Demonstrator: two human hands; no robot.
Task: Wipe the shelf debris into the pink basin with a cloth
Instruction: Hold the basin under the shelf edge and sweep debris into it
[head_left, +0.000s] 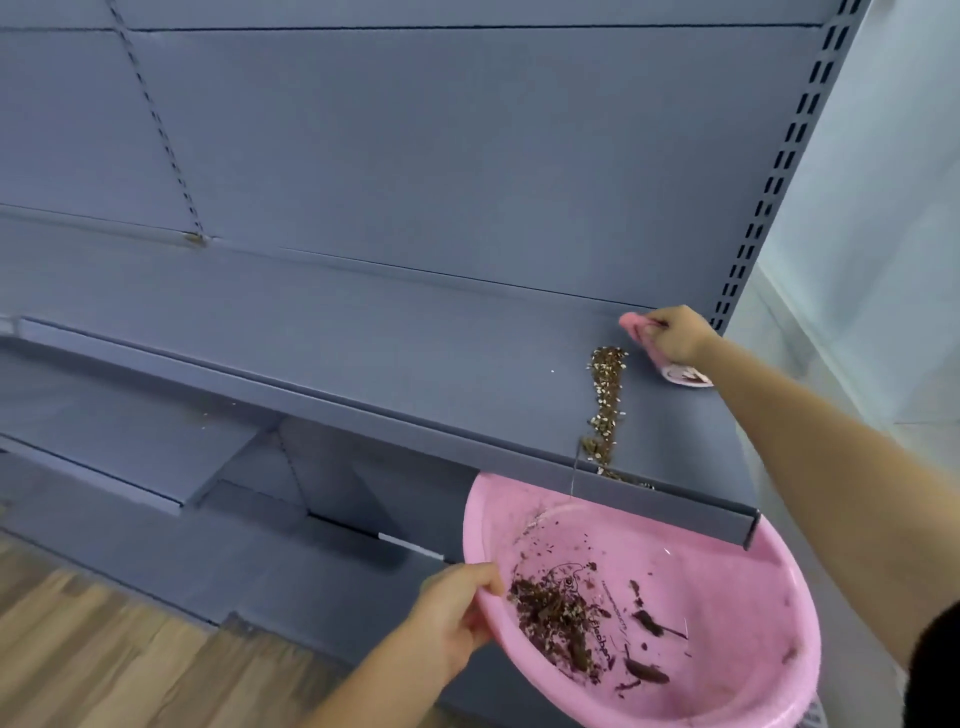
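**Debris line on shelf, basin under the lip**

Your right hand (678, 335) is clenched around a pink cloth (647, 338), bunched against the shelf (441, 358) near the back right corner, just beside the slotted upright (779, 171). Part of the cloth sticks out below the fist toward the front.

Debris (605, 400) lies in a narrow strip running from just left of the cloth forward to the shelf's front edge: brown and pale crumbs, thickest at the back end. The front end of the strip reaches the raised front lip (519, 457); a few bits sit right against it.

Your left hand (454, 618) grips the rim of the pink basin (727, 597), thumb over the edge on the left side. The basin is tilted, its far rim tucked under the shelf lip directly below the strip's front end. Inside it there is already a pile of dark brown debris on the left of the bottom, plus scattered smears and flecks to the right.

Lower shelf (130, 447) sits below left; wood-look floor (104, 649) at bottom left.
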